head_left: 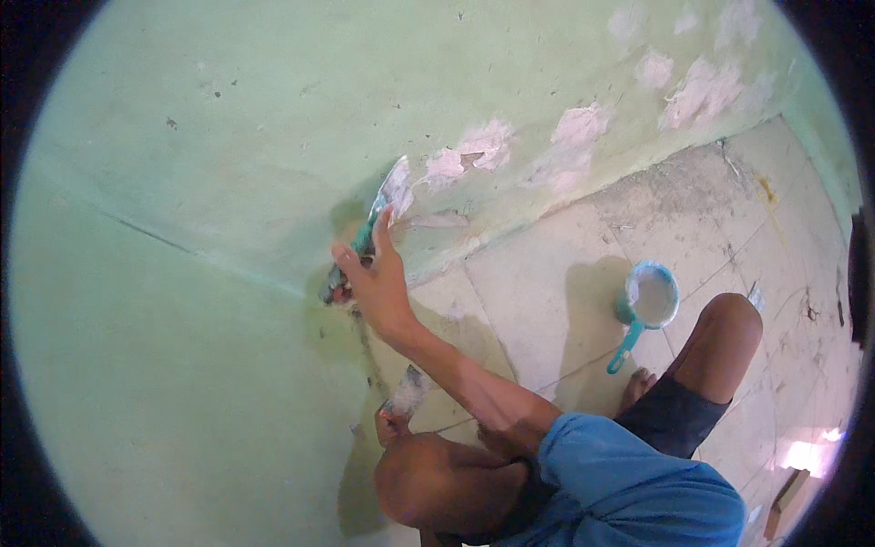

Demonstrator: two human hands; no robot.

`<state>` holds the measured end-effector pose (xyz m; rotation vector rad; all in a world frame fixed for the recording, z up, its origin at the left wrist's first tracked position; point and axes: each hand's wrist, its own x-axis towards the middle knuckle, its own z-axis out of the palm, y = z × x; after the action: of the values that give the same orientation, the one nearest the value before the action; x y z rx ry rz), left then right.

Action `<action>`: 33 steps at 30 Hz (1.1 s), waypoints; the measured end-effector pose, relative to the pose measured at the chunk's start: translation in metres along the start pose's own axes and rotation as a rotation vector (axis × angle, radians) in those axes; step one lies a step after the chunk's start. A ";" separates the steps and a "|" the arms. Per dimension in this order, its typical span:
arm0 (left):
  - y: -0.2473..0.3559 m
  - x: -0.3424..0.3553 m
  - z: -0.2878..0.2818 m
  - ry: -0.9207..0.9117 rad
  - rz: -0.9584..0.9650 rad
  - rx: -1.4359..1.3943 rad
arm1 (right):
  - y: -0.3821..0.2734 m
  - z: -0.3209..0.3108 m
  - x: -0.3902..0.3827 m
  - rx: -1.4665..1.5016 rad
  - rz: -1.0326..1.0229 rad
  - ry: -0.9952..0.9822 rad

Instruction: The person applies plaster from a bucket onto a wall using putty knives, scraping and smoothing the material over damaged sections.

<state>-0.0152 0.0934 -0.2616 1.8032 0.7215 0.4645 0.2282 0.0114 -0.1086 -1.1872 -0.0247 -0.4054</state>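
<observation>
My right hand (378,287) grips a putty knife with a teal-green handle, its putty-smeared blade (397,187) held against or very near the green wall (210,100) at its lower corner. Below, beside my knee, my left hand (390,424), partly hidden, holds a second, wider-looking scraper (406,387) coated in pale putty. Pinkish-white putty patches (485,141) run along the bottom of the wall to the right of the knife. On the floor to my right sits a teal long-handled dipper (653,296) with pale putty inside.
I crouch on a dirty, pale tiled floor (529,301) in a corner, with green walls ahead and at my left. My bent knees frame the lower view. A wooden piece (786,501) lies at the lower right, near a bright patch of light. A dark object stands at the right rim.
</observation>
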 end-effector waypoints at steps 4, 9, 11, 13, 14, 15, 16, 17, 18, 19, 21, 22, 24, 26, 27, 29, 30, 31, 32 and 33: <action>-0.006 0.002 0.000 -0.008 -0.022 -0.041 | -0.045 -0.020 0.001 0.198 0.271 -0.025; -0.004 0.022 0.000 0.024 0.106 -0.186 | -0.055 -0.023 -0.018 -0.086 0.132 -0.444; -0.003 0.039 0.016 -0.005 0.147 -0.292 | -0.044 -0.041 -0.025 -0.330 -0.252 -0.496; 0.019 0.053 0.040 -0.154 0.093 -0.220 | -0.068 -0.093 0.013 -0.593 -0.216 -0.721; 0.041 0.065 0.042 -0.210 0.090 -0.148 | -0.100 -0.109 0.043 -0.713 -0.085 -0.885; 0.066 0.077 0.056 -0.265 0.042 -0.245 | -0.138 -0.131 0.074 -0.861 0.032 -0.996; 0.088 0.087 0.071 -0.324 -0.013 -0.331 | -0.170 -0.157 0.100 -1.002 0.112 -1.046; 0.117 0.092 0.084 -0.404 -0.071 -0.441 | -0.205 -0.178 0.118 -1.133 0.137 -1.047; 0.141 0.101 0.090 -0.451 -0.116 -0.537 | -0.222 -0.201 0.132 -1.227 0.153 -1.040; 0.164 0.101 0.098 -0.531 -0.120 -0.504 | -0.234 -0.230 0.133 -1.304 0.125 -0.990; 0.194 0.094 0.119 -0.686 -0.069 -0.328 | -0.256 -0.286 0.127 -1.463 0.313 -0.828; 0.202 0.087 0.135 -0.774 -0.024 -0.202 | -0.260 -0.320 0.119 -1.474 0.437 -0.726; 0.206 0.071 0.164 -0.886 0.150 -0.028 | -0.243 -0.376 0.087 -1.318 0.521 -0.463; 0.211 0.043 0.203 -1.001 0.377 0.039 | -0.221 -0.459 0.064 -1.280 0.404 -0.524; 0.208 0.033 0.218 -1.123 0.291 0.057 | -0.214 -0.487 0.053 -1.626 -0.088 -0.718; 0.188 0.009 0.238 -1.331 0.018 -0.005 | -0.210 -0.490 0.044 -1.724 0.075 -0.746; 0.175 -0.005 0.248 -1.414 -0.163 -0.108 | -0.206 -0.491 0.044 -1.739 0.065 -0.790; 0.159 -0.014 0.257 -1.508 -0.235 -0.115 | -0.202 -0.493 0.049 -1.727 0.074 -0.825; 0.143 -0.026 0.267 -1.604 -0.313 -0.127 | -0.200 -0.498 0.053 -1.718 0.089 -0.860; 0.132 -0.043 0.275 -1.605 -0.445 -0.180 | -0.198 -0.501 0.057 -1.712 0.093 -0.887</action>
<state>0.1578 -0.1590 -0.2290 1.2223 -0.1080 -1.1056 0.1217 -0.5198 -0.1101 -2.9643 -0.4605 0.3807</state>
